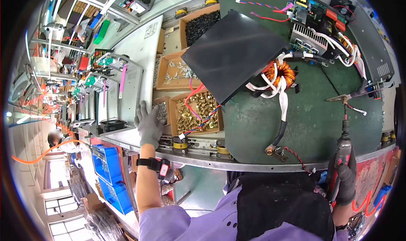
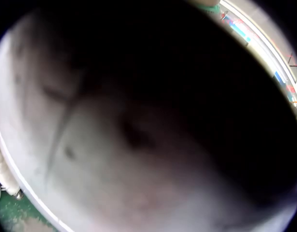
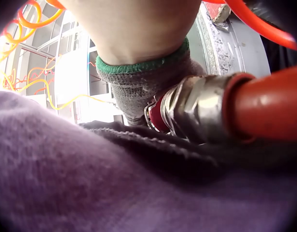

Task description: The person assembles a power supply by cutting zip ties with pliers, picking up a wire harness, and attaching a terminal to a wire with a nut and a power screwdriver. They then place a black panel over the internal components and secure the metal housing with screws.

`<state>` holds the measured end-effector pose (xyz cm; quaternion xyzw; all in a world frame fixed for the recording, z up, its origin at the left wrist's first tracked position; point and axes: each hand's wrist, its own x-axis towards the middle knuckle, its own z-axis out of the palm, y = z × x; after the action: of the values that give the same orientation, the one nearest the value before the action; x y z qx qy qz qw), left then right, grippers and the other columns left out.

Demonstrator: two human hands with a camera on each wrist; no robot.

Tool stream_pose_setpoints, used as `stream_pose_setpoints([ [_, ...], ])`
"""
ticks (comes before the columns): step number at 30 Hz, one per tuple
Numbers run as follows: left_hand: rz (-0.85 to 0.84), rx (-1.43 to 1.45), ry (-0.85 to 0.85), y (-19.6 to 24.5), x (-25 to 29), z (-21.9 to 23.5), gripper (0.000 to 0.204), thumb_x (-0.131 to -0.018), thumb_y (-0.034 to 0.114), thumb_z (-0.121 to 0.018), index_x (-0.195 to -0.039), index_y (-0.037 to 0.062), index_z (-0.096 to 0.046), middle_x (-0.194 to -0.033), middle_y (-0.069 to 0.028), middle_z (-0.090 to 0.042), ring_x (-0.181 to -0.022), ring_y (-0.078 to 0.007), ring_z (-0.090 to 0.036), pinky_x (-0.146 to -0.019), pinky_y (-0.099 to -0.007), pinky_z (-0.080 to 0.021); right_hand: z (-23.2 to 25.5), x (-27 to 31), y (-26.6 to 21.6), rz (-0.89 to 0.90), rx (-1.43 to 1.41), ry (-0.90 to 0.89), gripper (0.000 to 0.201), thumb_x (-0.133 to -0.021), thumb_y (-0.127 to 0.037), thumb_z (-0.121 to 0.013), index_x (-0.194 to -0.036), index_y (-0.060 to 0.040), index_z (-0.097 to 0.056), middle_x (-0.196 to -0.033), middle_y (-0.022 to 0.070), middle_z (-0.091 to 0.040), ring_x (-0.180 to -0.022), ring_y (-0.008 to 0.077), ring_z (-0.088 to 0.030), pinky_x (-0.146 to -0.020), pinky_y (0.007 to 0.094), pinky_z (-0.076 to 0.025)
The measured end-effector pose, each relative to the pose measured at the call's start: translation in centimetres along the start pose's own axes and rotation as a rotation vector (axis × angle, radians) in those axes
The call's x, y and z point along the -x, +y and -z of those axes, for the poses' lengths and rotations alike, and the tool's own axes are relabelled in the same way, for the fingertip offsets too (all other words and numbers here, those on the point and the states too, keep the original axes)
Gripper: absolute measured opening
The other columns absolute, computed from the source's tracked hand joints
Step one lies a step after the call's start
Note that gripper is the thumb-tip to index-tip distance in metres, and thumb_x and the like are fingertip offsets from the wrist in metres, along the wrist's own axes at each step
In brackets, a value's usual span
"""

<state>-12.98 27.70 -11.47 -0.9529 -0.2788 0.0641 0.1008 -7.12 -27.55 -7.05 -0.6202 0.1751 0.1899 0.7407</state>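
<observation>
My left hand (image 1: pixel 149 124), in a grey glove, has its fingers straight and lies against the small box of silver screws (image 1: pixel 162 110) at the bench's left. It holds nothing that I can see. The left wrist view is a dark blur. My right hand (image 1: pixel 347 179), also gloved, grips a pneumatic screwdriver (image 1: pixel 343 147) upright at the bench's right front edge, its bit pointing up over the green mat (image 1: pixel 313 126). In the right wrist view the glove cuff (image 3: pixel 139 82) sits by the tool's metal fitting (image 3: pixel 197 108) and orange air hose (image 3: pixel 269 104).
On the mat lie a black panel (image 1: pixel 234 50), a copper toroid coil (image 1: pixel 281 73) with white leads, and a circuit board (image 1: pixel 315 21). Cardboard boxes hold brass parts (image 1: pixel 198 112), silver parts (image 1: pixel 177 71) and black parts (image 1: pixel 202 24). Blue bins (image 1: pixel 108 165) stand lower left.
</observation>
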Motion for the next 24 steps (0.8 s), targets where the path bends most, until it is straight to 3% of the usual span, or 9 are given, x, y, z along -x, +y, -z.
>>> stream_pose_setpoints([
  [4, -0.097, -0.125, -0.106, 1.1, -0.9, 1.4, 0.062, -0.071, 0.016, -0.076, -0.127, 0.0353, -0.06, -0.156, -0.0135, -0.023, -0.145, -0.0356, -0.017, -0.116, -0.055, -0.013, -0.3, 0.0, -0.4, -0.009, 0.02, -0.005, 0.103, -0.062, -0.046, -0.088, -0.142, -0.0059, -0.038, -0.095, 0.0008, -0.057, -0.076, 0.0094, -0.055, -0.059, 0.0228, -0.044],
  [7, -0.207, -0.042, -0.17, 0.2, -2.1, 0.7, 0.064, -0.067, 0.014, -0.078, -0.126, 0.0353, -0.061, -0.152, -0.0135, -0.03, -0.143, -0.0361, -0.021, -0.115, -0.0529, -0.017, -0.6, -0.1, -0.5, -0.003, 0.016, -0.016, 0.103, -0.062, -0.046, -0.088, -0.142, -0.0052, -0.038, -0.094, 0.0009, -0.056, -0.075, 0.0096, -0.055, -0.059, 0.0226, -0.043],
  [8, -0.248, 0.069, -0.13, -0.2, -2.5, 0.3, 0.052, -0.066, 0.013, -0.077, -0.114, 0.0322, -0.068, -0.144, -0.0122, -0.039, -0.137, -0.0338, -0.032, -0.11, -0.0492, -0.025, -0.7, -0.1, -0.4, 0.015, 0.011, 0.002, 0.103, -0.061, -0.046, -0.088, -0.142, -0.0048, -0.038, -0.094, 0.0007, -0.056, -0.074, 0.0096, -0.055, -0.059, 0.0225, -0.043],
  [9, -0.25, 0.068, -0.126, -0.5, -2.7, 0.0, 0.052, -0.066, 0.013, -0.077, -0.114, 0.0322, -0.068, -0.144, -0.0122, -0.039, -0.137, -0.0338, -0.032, -0.11, -0.0492, -0.025, -0.8, -0.1, -0.4, 0.035, 0.005, 0.021, 0.103, -0.061, -0.047, -0.088, -0.141, -0.0044, -0.039, -0.093, 0.0005, -0.056, -0.074, 0.0096, -0.055, -0.059, 0.0224, -0.043],
  [11, -0.249, 0.041, -0.181, -0.7, -3.2, -0.2, 0.032, -0.068, 0.012, -0.074, -0.097, 0.0254, -0.072, -0.139, -0.0113, -0.044, -0.129, -0.0312, -0.042, -0.104, -0.0458, -0.031, -0.7, 0.0, -0.4, 0.039, 0.005, 0.015, 0.103, -0.061, -0.047, -0.088, -0.141, -0.0041, -0.039, -0.094, 0.0007, -0.056, -0.075, 0.0096, -0.055, -0.06, 0.0228, -0.043],
  [14, -0.219, 0.013, -0.137, 0.1, -3.3, -0.4, 0.018, -0.069, 0.012, -0.07, -0.085, 0.0202, -0.073, -0.138, -0.0121, -0.045, -0.125, -0.03, -0.046, -0.102, -0.0458, -0.033, -0.6, 0.2, -1.0, 0.008, 0.025, -0.009, 0.101, -0.061, -0.046, -0.086, -0.14, -0.0035, -0.04, -0.096, 0.0011, -0.056, -0.079, 0.0097, -0.054, -0.063, 0.0239, -0.045],
  [19, -0.125, 0.024, -0.001, -1.2, -3.5, -2.1, 0.027, -0.07, 0.018, -0.071, -0.097, 0.0191, -0.072, -0.14, -0.0121, -0.044, -0.126, -0.0338, -0.045, -0.103, -0.048, -0.035, 0.5, 0.0, -0.6, 0.008, 0.106, -0.02, 0.082, -0.063, -0.029, -0.078, -0.133, -0.0011, -0.046, -0.102, 0.002, -0.056, -0.089, 0.0113, -0.053, -0.075, 0.0259, -0.047],
  [21, -0.069, 0.14, -0.034, -0.6, -3.3, -1.9, 0.029, -0.069, 0.018, -0.073, -0.098, 0.019, -0.072, -0.139, -0.0118, -0.045, -0.126, -0.0344, -0.045, -0.103, -0.0477, -0.038, 0.3, 0.2, -1.5, -0.038, 0.106, -0.069, 0.079, -0.064, -0.024, -0.076, -0.133, -0.0004, -0.046, -0.106, 0.0032, -0.056, -0.093, 0.0123, -0.053, -0.08, 0.0272, -0.046],
  [24, -0.099, 0.079, -0.105, -0.7, -3.6, -1.7, 0.024, -0.07, 0.016, -0.072, -0.093, 0.0175, -0.073, -0.137, -0.0099, -0.046, -0.125, -0.0341, -0.044, -0.1, -0.0476, -0.04, -0.1, 0.3, -2.1, -0.065, 0.104, -0.064, 0.078, -0.065, -0.021, -0.076, -0.134, -0.0003, -0.045, -0.11, 0.0044, -0.056, -0.098, 0.014, -0.052, -0.087, 0.0301, -0.045],
])
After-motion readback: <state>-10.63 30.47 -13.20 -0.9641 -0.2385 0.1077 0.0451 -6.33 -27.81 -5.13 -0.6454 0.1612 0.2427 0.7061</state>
